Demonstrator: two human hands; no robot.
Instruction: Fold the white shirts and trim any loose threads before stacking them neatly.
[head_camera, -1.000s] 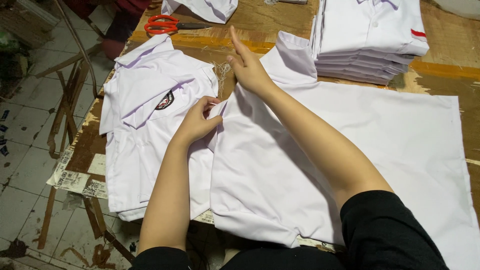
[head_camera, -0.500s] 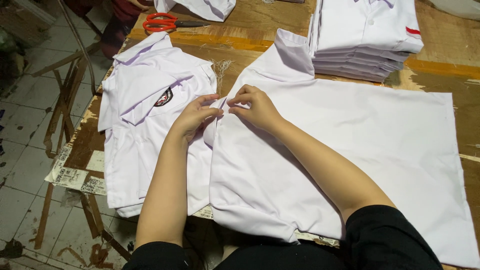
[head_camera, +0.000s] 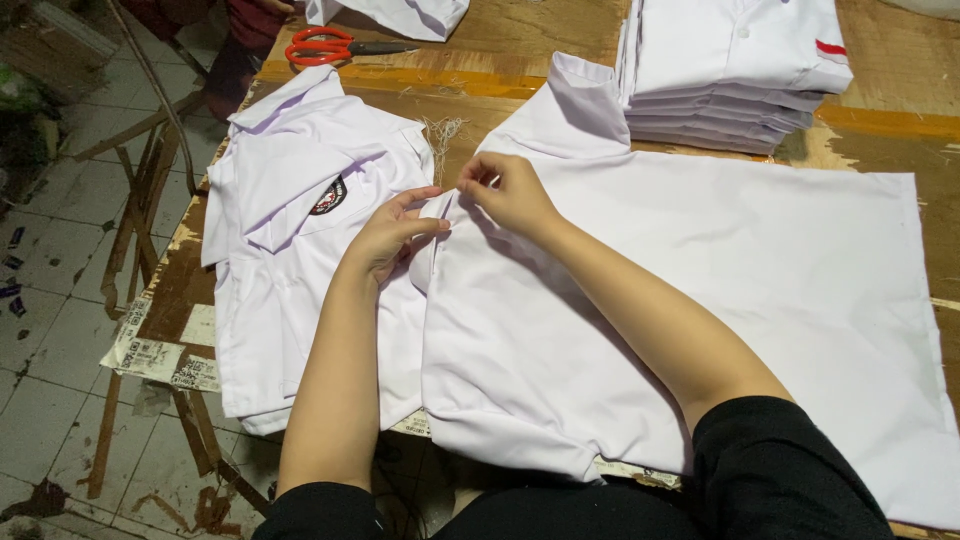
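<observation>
A white shirt (head_camera: 720, 290) lies spread flat on the wooden table (head_camera: 880, 150), collar pointing away from me. My right hand (head_camera: 508, 192) pinches the shirt's left edge near the shoulder, fingers closed on the cloth. My left hand (head_camera: 392, 232) rests beside it on the same edge, fingertips touching the fabric at the seam. Both hands nearly meet. To the left lies a second white shirt (head_camera: 290, 230) with a dark round badge (head_camera: 328, 196) on its pocket.
A stack of folded white shirts (head_camera: 730, 70) sits at the back right. Red-handled scissors (head_camera: 325, 47) lie at the back left next to another white garment (head_camera: 395, 15). Loose threads (head_camera: 442, 130) lie by the collar. The table's left edge drops to a tiled floor (head_camera: 60, 340).
My right hand has drawn back from the collar area to the shirt's edge, meeting my left hand. Now both hands pinch the edge a little closer together.
</observation>
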